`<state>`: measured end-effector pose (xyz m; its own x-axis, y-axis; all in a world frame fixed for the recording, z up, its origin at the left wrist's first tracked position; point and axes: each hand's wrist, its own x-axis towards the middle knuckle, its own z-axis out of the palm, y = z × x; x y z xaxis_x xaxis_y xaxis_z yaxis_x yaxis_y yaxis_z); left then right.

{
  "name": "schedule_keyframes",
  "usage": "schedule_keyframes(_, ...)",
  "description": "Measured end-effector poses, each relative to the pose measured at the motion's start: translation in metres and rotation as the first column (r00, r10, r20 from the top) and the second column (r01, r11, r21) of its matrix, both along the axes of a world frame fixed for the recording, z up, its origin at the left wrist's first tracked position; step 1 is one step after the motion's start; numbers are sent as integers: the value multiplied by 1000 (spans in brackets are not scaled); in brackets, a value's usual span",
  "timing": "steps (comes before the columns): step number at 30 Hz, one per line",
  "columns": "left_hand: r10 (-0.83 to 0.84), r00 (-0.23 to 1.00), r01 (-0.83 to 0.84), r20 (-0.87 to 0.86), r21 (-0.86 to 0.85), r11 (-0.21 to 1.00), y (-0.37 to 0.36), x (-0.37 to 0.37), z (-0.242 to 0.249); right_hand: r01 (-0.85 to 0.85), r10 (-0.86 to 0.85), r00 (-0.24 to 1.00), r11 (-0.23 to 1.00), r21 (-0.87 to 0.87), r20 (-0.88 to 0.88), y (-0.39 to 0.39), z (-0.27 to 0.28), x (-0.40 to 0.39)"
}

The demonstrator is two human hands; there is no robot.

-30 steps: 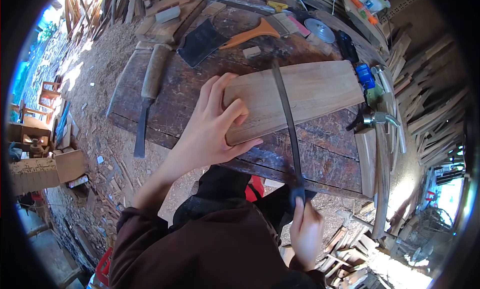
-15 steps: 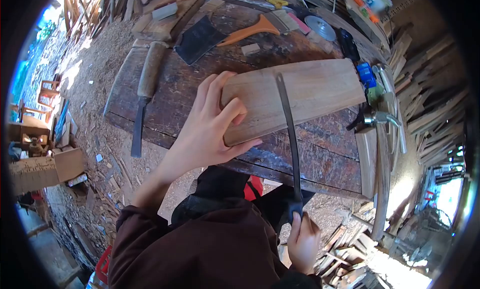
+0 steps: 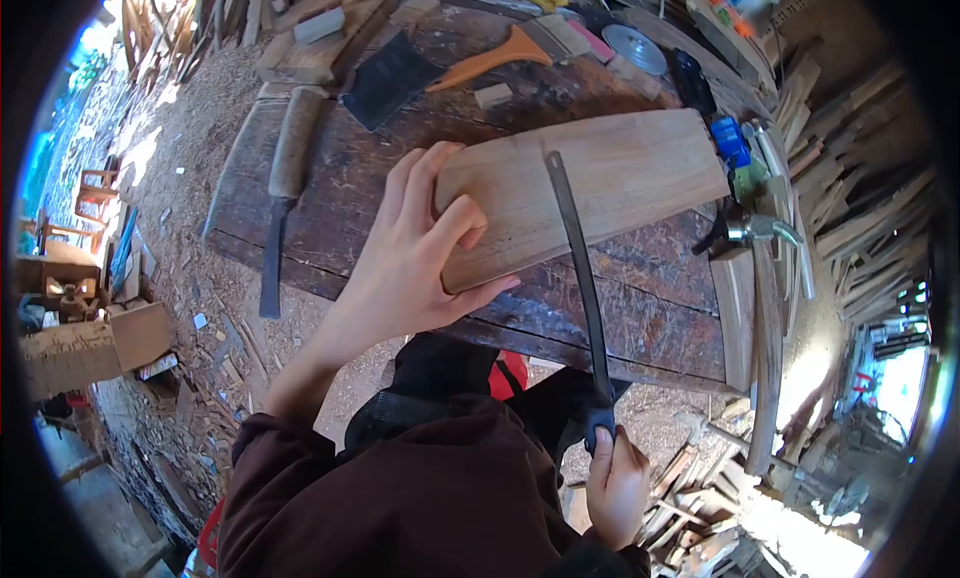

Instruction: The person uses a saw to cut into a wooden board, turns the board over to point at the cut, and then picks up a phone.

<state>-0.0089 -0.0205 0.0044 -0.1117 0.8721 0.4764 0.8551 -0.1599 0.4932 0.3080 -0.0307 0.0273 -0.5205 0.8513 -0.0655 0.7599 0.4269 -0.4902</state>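
A thick, tapering wooden board (image 3: 630, 173) lies slantwise over the workbench. My left hand (image 3: 425, 233) grips its left end, fingers over the far side and thumb along the near edge. In my right hand (image 3: 615, 478) is the dark handle of a long, narrow file (image 3: 580, 268). The file's blade runs up from the hand across the board, its tip resting over the upper face near the middle. My right fingers are wrapped round the handle, below the bench's front edge.
A wooden-handled chisel (image 3: 285, 193) lies at the bench's left. Behind the board are a dark sheet (image 3: 388, 81), an orange-handled brush (image 3: 500, 58) and a metal disc (image 3: 635, 50). A claw hammer (image 3: 755, 226) hangs at the right edge. Scrap wood (image 3: 860, 218) is piled beyond.
My right hand has drawn back slightly down and right, and the file's tip has slid a little toward me on the board. My left hand keeps its grip.
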Motion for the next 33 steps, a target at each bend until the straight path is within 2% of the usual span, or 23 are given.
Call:
schedule_keyframes(2, 11, 1000, -11, -5, -4, 1000, 1, 0, 1, -44, 43, 998, 999, 22, 42, 8, 3, -14)
schedule_keyframes(5, 5, 1000, -5, 2, -4, 1000, 1, 0, 0, -82, 86, 996, 986, 143, -26, 45, -1, -63)
schedule_keyframes(8, 27, 1000, -27, 5, -9, 1000, 0, -1, 0, -85, 84, 996, 988, 128, 8, 57, 12, -79)
schedule_keyframes(10, 38, 999, -38, 12, -23, 999, -1, -1, 0, -103, 103, 995, 982, 161, 10, 51, 11, -74)
schedule_keyframes(15, 35, 998, -34, 43, -24, 999, -1, -1, 0, -96, 95, 995, 993, 64, 17, 11, -3, -15)
schedule_keyframes(20, 16, 999, -16, 46, -11, 1000, 1, -2, -1, 14, -14, 1000, 1000, -28, 0, 18, 0, -37)
schedule_keyframes(21, 17, 999, -17, 46, -11, 1000, 0, -2, -1, 14, -14, 1000, 1000, -22, -5, 27, -1, -50)
schedule_keyframes(23, 24, 999, -24, 32, 4, 1000, 1, -5, -2, -76, 73, 997, 986, 150, 28, 41, -5, -69)
schedule_keyframes(26, 39, 999, -39, 15, 9, 999, -1, -5, -3, -66, 66, 998, 992, 105, 2, 45, -4, -67)
schedule_keyframes(29, 49, 999, -49, 17, 5, 999, 0, -6, -3, -54, 54, 999, 998, 33, -5, 19, 0, -31)
schedule_keyframes(33, 42, 999, -41, 23, -10, 999, 0, -5, 1, -14, 13, 1000, 999, 53, 4, -3, 1, -4)
